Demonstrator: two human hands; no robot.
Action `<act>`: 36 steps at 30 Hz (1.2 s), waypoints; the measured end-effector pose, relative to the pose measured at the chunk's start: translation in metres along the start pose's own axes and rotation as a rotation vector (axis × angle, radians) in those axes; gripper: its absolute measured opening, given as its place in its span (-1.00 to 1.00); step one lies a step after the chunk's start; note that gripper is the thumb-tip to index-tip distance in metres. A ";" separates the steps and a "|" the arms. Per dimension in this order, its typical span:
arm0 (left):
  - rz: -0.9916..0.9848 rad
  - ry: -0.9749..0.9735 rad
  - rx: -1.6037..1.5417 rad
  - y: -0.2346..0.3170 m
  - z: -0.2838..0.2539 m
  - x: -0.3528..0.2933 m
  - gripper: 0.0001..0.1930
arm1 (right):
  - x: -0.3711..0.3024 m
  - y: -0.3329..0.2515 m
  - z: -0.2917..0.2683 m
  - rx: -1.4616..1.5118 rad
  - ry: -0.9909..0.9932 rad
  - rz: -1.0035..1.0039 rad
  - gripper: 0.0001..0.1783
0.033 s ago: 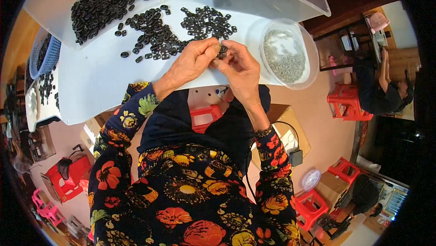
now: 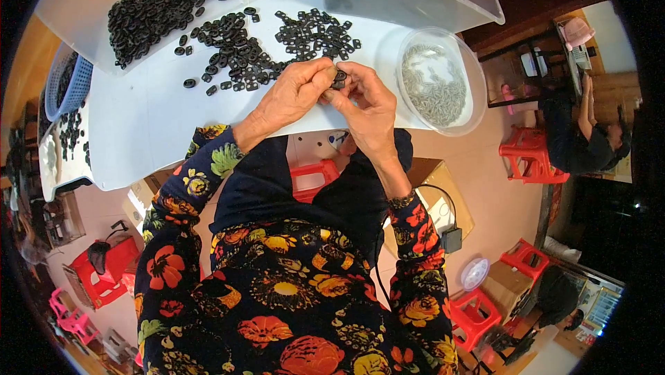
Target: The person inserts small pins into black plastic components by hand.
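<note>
Just past the table's near edge, my left hand (image 2: 298,89) and my right hand (image 2: 368,106) meet, both with fingers closed. Between the fingertips is a small black piece (image 2: 339,80), gripped from both sides; the fingers cover much of it. Right behind the hands, a loose pile of small squarish black pieces (image 2: 315,34) lies on the white table. A second pile of rounded black pieces (image 2: 232,48) spreads to the left of it. Beside my right hand stands a clear round tub (image 2: 476,91) with many tiny silvery pieces (image 2: 436,87) in it.
A tilted translucent bin (image 2: 80,1) with black pieces stands at the back left, another bin (image 2: 415,2) at the back right. A blue basket (image 2: 77,84) is at the far left. Red stools (image 2: 530,157) and a seated person (image 2: 575,129) are off to the right.
</note>
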State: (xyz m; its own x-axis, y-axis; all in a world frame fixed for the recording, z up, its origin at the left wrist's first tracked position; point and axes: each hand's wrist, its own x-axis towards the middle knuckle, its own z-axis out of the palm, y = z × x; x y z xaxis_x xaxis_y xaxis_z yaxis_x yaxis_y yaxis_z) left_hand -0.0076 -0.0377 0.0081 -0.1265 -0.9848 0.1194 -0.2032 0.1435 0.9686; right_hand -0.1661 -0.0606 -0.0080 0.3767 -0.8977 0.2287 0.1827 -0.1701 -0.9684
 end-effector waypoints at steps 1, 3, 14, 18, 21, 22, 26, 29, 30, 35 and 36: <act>-0.001 -0.001 0.001 -0.001 0.001 0.000 -0.72 | 0.002 0.001 -0.001 -0.072 -0.008 -0.029 -0.61; 0.013 0.016 -0.064 -0.002 0.002 -0.002 -0.71 | 0.004 0.004 -0.002 -0.142 -0.016 -0.056 -0.60; 0.027 -0.075 0.009 -0.003 -0.001 -0.002 -0.70 | 0.006 0.003 -0.008 -0.392 -0.066 -0.179 -0.66; 0.066 -0.072 0.015 -0.003 0.002 0.000 -0.68 | 0.005 0.002 -0.010 -0.424 -0.059 -0.211 -0.66; 0.098 -0.057 0.028 -0.004 0.001 -0.002 -0.67 | 0.006 -0.004 -0.006 -0.459 -0.069 -0.250 -0.66; 0.100 -0.058 0.028 -0.004 0.001 -0.002 -0.67 | 0.006 -0.003 -0.007 -0.469 -0.071 -0.252 -0.66; 0.060 -0.076 0.018 -0.003 0.000 -0.002 -0.67 | 0.006 -0.006 -0.007 -0.490 -0.076 -0.252 -0.66; 0.055 -0.073 0.019 -0.001 0.002 -0.002 -0.68 | 0.005 -0.005 -0.007 -0.491 -0.065 -0.259 -0.66; 0.055 -0.050 0.006 -0.001 0.003 -0.002 -0.69 | 0.005 -0.005 -0.007 -0.492 -0.064 -0.259 -0.66; 0.064 -0.059 0.030 0.001 0.002 -0.002 -0.68 | 0.004 -0.007 -0.005 -0.479 -0.069 -0.247 -0.69; 0.063 -0.058 0.041 0.003 0.001 -0.002 -0.69 | 0.004 -0.006 -0.005 -0.478 -0.070 -0.246 -0.69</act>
State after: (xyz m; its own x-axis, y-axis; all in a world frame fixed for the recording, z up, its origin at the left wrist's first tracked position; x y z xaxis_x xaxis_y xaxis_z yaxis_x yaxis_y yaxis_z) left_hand -0.0090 -0.0352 0.0106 -0.1959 -0.9665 0.1658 -0.2323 0.2100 0.9497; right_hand -0.1706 -0.0653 -0.0017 0.4373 -0.7816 0.4449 -0.1539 -0.5524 -0.8192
